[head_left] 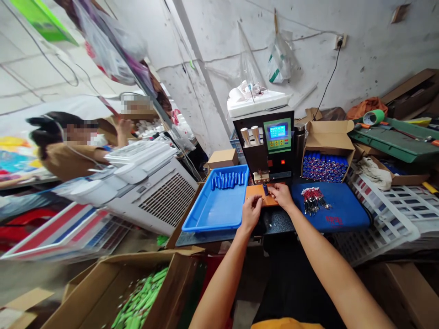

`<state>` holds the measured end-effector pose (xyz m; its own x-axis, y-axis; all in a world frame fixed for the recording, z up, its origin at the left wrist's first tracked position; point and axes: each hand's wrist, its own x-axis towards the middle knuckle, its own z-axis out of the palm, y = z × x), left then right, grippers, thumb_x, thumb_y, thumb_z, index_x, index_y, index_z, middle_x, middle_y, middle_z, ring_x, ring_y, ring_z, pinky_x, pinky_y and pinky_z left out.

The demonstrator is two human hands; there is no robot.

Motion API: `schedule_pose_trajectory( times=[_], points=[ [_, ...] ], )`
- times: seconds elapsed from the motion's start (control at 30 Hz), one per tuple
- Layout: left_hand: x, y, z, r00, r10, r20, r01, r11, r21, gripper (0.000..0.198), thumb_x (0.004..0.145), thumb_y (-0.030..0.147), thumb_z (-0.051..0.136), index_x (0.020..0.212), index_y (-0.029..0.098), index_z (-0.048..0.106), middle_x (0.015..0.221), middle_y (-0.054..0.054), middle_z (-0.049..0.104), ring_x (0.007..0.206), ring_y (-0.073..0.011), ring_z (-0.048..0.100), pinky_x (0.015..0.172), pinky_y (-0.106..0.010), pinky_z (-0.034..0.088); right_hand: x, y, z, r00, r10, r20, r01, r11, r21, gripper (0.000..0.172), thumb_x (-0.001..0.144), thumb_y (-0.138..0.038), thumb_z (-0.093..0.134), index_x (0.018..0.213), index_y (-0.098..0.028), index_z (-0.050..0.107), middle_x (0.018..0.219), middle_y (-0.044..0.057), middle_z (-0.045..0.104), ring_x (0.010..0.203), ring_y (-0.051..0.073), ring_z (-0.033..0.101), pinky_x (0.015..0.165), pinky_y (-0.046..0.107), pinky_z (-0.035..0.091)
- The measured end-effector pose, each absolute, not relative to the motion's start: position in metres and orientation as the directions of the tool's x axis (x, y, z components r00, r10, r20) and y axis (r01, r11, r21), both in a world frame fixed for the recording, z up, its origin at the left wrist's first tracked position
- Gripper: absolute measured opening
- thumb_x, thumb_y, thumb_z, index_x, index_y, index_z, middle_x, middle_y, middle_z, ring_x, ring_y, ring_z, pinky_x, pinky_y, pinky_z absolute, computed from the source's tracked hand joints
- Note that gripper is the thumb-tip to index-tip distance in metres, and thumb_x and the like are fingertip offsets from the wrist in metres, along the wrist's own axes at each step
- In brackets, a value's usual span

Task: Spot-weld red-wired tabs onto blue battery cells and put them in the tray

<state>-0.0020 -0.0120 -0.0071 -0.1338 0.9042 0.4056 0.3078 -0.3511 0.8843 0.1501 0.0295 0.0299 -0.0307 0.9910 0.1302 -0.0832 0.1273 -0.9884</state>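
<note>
On the orange work plate [252,191], a small blue cylindrical battery cell [265,189] stands roughly upright below the metal tips of a black spot-welding machine [254,157]. The fingers of my right hand [281,195] are closed on the cell from its right side. At the plate's front left edge is my left hand [252,211], with thumb and fingers pinched together. Whatever it pinches, if anything, is too small to make out. Left of the plate, a blue plastic tray [214,217] holds a row of blue battery cells [229,180] at its far end.
Red and black wire leads [313,198] lie on a blue pad [346,201] at the right. Behind it, an open carton [329,130] is packed with blue cells. A carton of green cells [144,297] stands low left. Another person [73,160] sits beyond a grey cooler [154,192].
</note>
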Motion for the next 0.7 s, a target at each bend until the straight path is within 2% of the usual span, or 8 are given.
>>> schedule_pose_trajectory(
  times=[0.17,0.3,0.5,0.7],
  points=[
    [0.004,-0.012,-0.004,-0.125,0.903,0.411,0.358,-0.345,0.867,0.016,0.084,0.032,0.063,0.083,0.018,0.069,0.079,-0.005,0.069,0.075,-0.0174,0.064,0.072,-0.028,0.05,0.151,0.03,0.029,-0.035,0.99,0.136,-0.105,0.132,-0.986,0.034,0.067,-0.047,0.066,0.052,-0.02,0.052,0.045,-0.003,0.048,0.042,0.01,0.04,0.044,0.023,0.03],
    [0.002,-0.013,-0.003,-0.106,0.913,0.393,0.358,-0.334,0.872,0.02,0.088,0.033,0.056,0.088,0.018,0.07,0.081,-0.005,0.07,0.078,-0.0181,0.065,0.074,-0.029,0.05,0.152,0.031,0.028,-0.038,0.992,0.123,-0.125,0.118,-0.985,0.035,0.067,-0.049,0.066,0.053,-0.02,0.052,0.046,-0.004,0.047,0.041,0.009,0.038,0.043,0.023,0.028],
    [0.005,-0.013,-0.002,-0.142,0.922,0.36,0.341,-0.295,0.892,0.018,0.082,0.035,0.063,0.081,0.017,0.067,0.078,-0.004,0.068,0.074,-0.0165,0.063,0.072,-0.028,0.049,0.153,0.03,0.027,-0.048,0.989,0.143,-0.114,0.137,-0.984,0.032,0.07,-0.045,0.062,0.053,-0.021,0.05,0.046,-0.004,0.046,0.042,0.009,0.037,0.044,0.023,0.027],
    [0.01,-0.011,0.008,-0.121,0.937,0.327,0.232,-0.294,0.927,0.025,0.085,0.039,0.061,0.08,0.015,0.065,0.072,-0.002,0.065,0.067,-0.0132,0.06,0.066,-0.025,0.048,0.156,0.028,0.026,-0.168,0.964,0.207,-0.042,0.203,-0.978,0.026,0.069,-0.043,0.065,0.064,-0.017,0.06,0.056,-0.002,0.056,0.052,0.012,0.047,0.052,0.024,0.035]
  ],
)
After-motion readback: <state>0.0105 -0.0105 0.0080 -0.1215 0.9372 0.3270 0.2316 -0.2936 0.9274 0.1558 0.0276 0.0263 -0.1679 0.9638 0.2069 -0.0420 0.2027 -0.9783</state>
